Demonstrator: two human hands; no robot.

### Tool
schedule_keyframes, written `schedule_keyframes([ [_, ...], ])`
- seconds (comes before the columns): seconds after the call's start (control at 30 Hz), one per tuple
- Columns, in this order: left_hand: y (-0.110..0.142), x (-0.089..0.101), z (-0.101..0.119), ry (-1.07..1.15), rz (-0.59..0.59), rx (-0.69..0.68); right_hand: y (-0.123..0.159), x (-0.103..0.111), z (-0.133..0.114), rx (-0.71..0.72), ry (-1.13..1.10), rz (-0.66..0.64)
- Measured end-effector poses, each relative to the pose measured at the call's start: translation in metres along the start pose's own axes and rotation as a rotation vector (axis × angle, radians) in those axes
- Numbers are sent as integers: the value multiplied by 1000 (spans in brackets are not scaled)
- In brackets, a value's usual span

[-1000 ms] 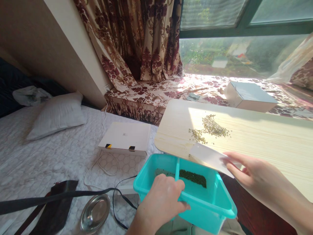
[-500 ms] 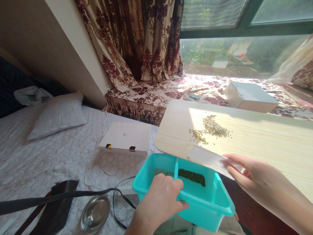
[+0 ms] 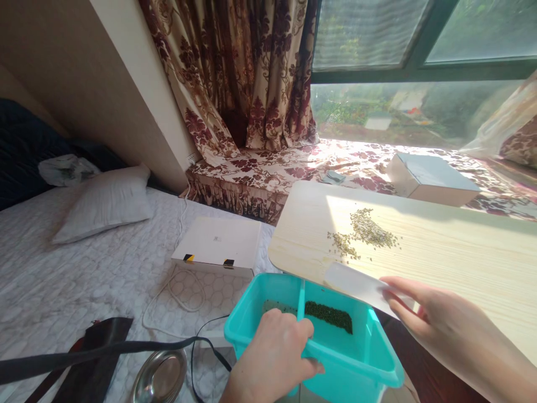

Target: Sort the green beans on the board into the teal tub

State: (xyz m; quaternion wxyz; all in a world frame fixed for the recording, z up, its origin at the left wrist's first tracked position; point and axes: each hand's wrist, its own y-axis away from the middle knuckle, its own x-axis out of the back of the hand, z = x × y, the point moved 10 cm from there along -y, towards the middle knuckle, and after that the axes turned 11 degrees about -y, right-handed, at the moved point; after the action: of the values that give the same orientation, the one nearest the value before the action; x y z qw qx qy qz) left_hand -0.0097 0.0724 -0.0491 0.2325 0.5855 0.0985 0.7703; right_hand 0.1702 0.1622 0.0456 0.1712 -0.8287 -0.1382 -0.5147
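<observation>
A turquoise divided bin (image 3: 348, 364) is held just below the table's near edge, and my left hand (image 3: 279, 350) is closed over its front rim. Dark green beans (image 3: 329, 316) lie in its right compartment; a thin scatter of small bits (image 3: 274, 307) shows in the left one, partly behind my hand. My right hand (image 3: 440, 313) pinches a translucent white plastic scraper-like sheet (image 3: 356, 285), which rests along the edge of the light wooden table (image 3: 440, 246). Beyond the sheet, a loose pile of greenish-brown beans (image 3: 371, 229) lies spread on the tabletop.
On the quilted bed to the left are a white box (image 3: 218, 240), a metal bowl (image 3: 161, 375), a dark bag (image 3: 94, 358), cables and a pillow (image 3: 104, 204). A pale box (image 3: 434, 173) sits on the cloth-covered window ledge (image 3: 268, 173) behind the table.
The view has tilted slightly upward, so everything sits a little lower in it. Both hands keep their holds, and the bean pile looks unchanged.
</observation>
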Motion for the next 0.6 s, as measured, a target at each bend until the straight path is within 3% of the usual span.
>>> schedule_keyframes([
  [0.2, -3, -6, 3, -27, -54, 4, 19, 1, 22, 18, -109, -57],
  [0.33, -15, -18, 30, -188, -93, -153, 20, 16, 44, -56, -52, 45],
  [0.43, -22, -26, 56, -284, -35, -305, 14, 20, 45, -56, 16, 117],
  [0.6, -25, -30, 81, -331, 84, -419, 8, 12, 34, -34, 53, 125],
])
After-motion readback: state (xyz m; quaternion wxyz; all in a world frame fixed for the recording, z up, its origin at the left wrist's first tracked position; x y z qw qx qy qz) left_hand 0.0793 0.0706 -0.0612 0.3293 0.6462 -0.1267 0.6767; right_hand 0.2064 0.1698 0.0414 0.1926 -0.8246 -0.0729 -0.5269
